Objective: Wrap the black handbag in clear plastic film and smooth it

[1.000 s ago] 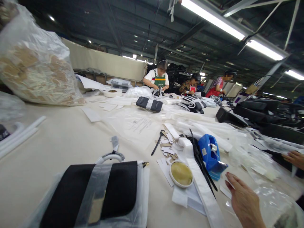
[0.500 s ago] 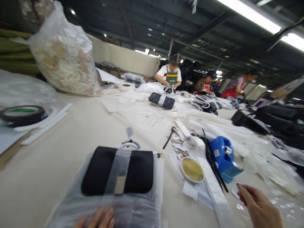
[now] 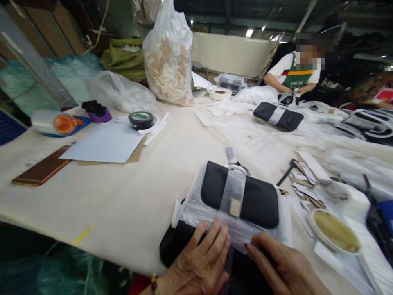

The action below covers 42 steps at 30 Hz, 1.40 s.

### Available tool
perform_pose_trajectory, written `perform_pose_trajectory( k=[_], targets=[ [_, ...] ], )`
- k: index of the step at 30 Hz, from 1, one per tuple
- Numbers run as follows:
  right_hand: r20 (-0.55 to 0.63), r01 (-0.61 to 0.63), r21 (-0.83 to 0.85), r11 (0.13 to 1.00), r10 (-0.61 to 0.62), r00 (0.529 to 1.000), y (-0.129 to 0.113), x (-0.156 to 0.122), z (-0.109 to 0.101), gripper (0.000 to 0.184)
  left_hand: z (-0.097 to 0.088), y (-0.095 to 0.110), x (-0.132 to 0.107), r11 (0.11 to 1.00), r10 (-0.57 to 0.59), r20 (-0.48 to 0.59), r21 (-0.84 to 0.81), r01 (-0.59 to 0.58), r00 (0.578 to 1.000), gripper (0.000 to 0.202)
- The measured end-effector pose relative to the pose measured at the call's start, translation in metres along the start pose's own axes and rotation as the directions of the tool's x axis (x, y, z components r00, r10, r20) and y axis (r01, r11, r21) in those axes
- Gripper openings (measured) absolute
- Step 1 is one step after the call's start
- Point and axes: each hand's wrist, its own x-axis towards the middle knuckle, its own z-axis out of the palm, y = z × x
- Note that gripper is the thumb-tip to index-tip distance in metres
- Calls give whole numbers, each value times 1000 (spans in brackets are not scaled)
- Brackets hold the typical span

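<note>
In front of me lies a black bag (image 3: pixel 260 200), its flap crossed by a translucent wrapping band (image 3: pixel 231 184) with a small tan piece (image 3: pixel 236 207) on it. Whitish film (image 3: pixel 196 207) lies under and around the flap. My left hand (image 3: pixel 202 258) rests flat on the film and black material below the flap, fingers stretched out. Just right of it, my right hand (image 3: pixel 279 262) has thumb and forefinger pinched together at the film's lower edge. Whatever it pinches is too small to make out. A wrapped white ring (image 3: pixel 238 169) sticks out behind the bag.
At right lie a round tin (image 3: pixel 336 232), cardboard scraps (image 3: pixel 307 184) and part of a blue tape dispenser (image 3: pixel 385 213). Leftward are black tape (image 3: pixel 141 120), paper (image 3: pixel 104 141) and a phone-like slab (image 3: pixel 43 166). A co-worker (image 3: pixel 294 73) works beyond another wrapped black item (image 3: pixel 278 116).
My view has swung left. My right hand has come from beside the blue tape dispenser to the bag's lower edge. My left hand now shows more fully, still on the wrapping.
</note>
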Motion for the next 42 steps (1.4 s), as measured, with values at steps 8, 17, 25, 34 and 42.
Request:
perform_pose_trajectory(
  k=[8,17,25,34,42],
  targets=[
    [8,-187,-403,896,207,978,4,11,12,24,0,1,-1,1000,17,43,5,-17,999,49],
    [28,-414,-452,790,477,879,-16,28,6,32,-6,1,2,1000,5,15,8,-5,1000,47],
    [-70,-388,-485,784,407,911,-27,29,10,37,-7,1,2,1000,3,-5,-25,-3,1000,44],
    [97,-379,-334,863,432,897,-21,21,-5,16,-5,3,0,999,-18,-2,-46,18,1000,40],
    [-15,-484,-385,786,519,855,-11,23,-6,20,-8,0,3,1000,19,37,-26,-18,999,40]
  ],
)
